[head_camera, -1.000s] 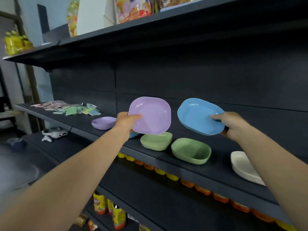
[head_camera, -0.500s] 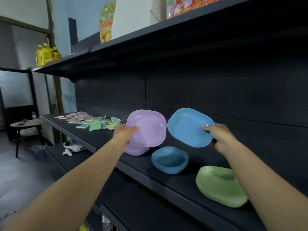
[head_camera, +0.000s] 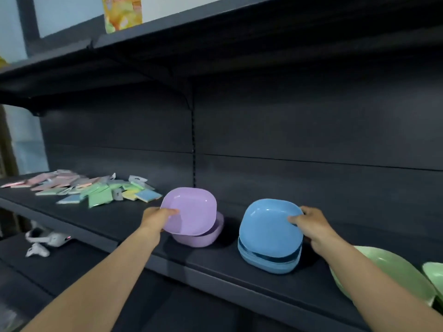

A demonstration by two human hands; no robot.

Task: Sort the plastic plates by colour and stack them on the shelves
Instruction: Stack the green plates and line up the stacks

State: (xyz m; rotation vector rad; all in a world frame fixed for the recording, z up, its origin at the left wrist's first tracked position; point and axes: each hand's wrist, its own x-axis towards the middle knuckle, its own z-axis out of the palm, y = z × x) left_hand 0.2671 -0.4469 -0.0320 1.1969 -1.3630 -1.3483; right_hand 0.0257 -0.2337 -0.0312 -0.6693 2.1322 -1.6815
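Head view: left hand (head_camera: 155, 218), fingers pinching the tilted purple plate (head_camera: 191, 210) over a purple bowl (head_camera: 203, 238) on the dark shelf (head_camera: 215, 271); right hand (head_camera: 311, 226), fingers pinching the blue plate (head_camera: 266, 226) atop the blue stack (head_camera: 268, 262); green plates (head_camera: 393, 269) far right.

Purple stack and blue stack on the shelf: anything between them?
Nothing. The head view shows only bare dark shelf between the purple stack and the blue stack.

On the shelf (head_camera: 215, 267), one plate (head_camera: 189, 212) sits tilted over a bowl (head_camera: 206, 238), left of a second plate (head_camera: 268, 233) atop another bowl (head_camera: 266, 262). Packets (head_camera: 96, 190) lie far left; further dishes (head_camera: 393, 269) lie right. A headset (head_camera: 48, 240) rests on the shelf below.
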